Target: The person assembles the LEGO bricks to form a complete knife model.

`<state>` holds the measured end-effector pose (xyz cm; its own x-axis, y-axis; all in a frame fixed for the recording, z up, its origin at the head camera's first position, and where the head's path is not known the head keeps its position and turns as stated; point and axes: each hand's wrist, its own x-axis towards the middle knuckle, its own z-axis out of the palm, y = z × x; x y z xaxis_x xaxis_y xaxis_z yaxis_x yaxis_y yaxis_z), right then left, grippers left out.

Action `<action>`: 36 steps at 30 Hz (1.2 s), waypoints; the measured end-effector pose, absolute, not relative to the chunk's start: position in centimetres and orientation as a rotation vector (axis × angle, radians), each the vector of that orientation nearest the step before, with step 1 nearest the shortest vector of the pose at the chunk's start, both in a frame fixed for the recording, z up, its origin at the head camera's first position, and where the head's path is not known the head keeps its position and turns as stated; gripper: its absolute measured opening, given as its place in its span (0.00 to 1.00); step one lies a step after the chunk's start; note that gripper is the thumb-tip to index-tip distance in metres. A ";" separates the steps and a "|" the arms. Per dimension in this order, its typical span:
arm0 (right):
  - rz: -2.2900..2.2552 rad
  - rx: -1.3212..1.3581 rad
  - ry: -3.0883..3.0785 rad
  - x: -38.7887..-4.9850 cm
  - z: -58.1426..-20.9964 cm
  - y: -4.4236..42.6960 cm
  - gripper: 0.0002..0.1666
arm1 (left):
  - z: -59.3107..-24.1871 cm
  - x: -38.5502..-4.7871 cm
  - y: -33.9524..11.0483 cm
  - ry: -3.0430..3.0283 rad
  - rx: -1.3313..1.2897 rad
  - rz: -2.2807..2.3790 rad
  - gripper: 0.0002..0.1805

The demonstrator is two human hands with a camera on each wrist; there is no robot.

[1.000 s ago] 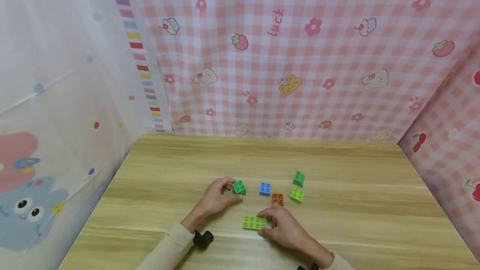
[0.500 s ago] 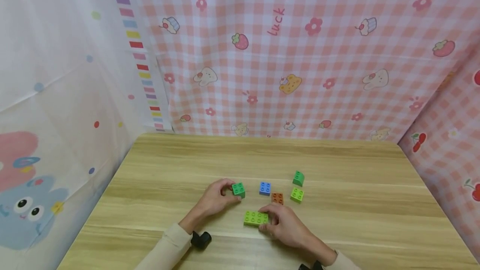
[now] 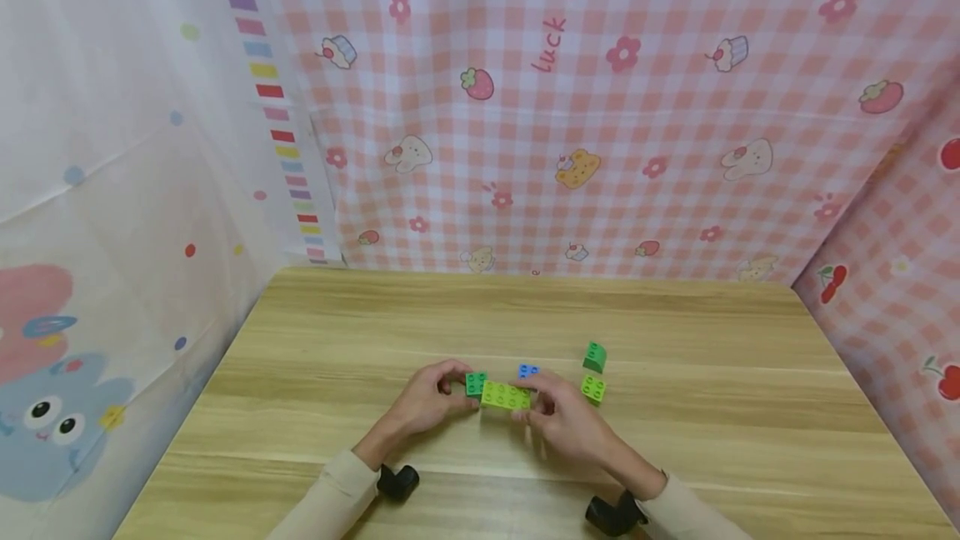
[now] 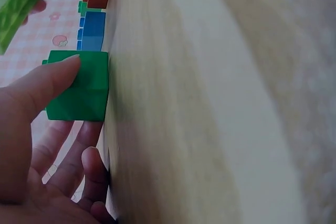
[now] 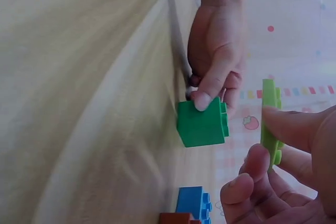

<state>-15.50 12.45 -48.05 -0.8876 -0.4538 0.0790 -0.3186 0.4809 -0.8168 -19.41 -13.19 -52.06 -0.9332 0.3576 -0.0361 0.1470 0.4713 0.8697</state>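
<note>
My left hand (image 3: 423, 400) pinches a green square toy brick (image 4: 89, 90) between thumb and fingers; the brick stands on the table, studs up. In my right hand (image 3: 573, 423) is a long, thin lime-green brick (image 5: 268, 95), gripped at its right end. The right wrist view shows it raised off the table, level with the green brick's top or higher and apart from it. Behind the right hand a blue brick (image 3: 528, 370) is partly covered. A reddish-brown brick (image 5: 176, 218) beside the blue one is hidden in the head view.
To the right of the right hand lie a small lime-green brick (image 3: 592, 389) and a green brick with a curved side (image 3: 596, 357). The wooden table (image 3: 360, 315) meets a pink checked cloth (image 3: 630, 123) at the back. Black devices (image 3: 397, 482) are worn on both wrists.
My right hand has lifted the long lime-green brick and carried it away from me to near the green brick. The left hand has barely moved, keeping its hold.
</note>
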 end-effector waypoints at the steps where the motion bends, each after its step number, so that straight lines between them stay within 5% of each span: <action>1: -1.385 -0.676 2.577 -15.7 -48.0 12.3 0.24 | -52.1 -19.4 -13.2 2.505 0.440 1.445 0.18; 36: -1.420 -0.637 2.590 -17.9 -49.6 8.2 0.23 | -51.8 -19.9 -13.7 2.395 0.470 1.428 0.17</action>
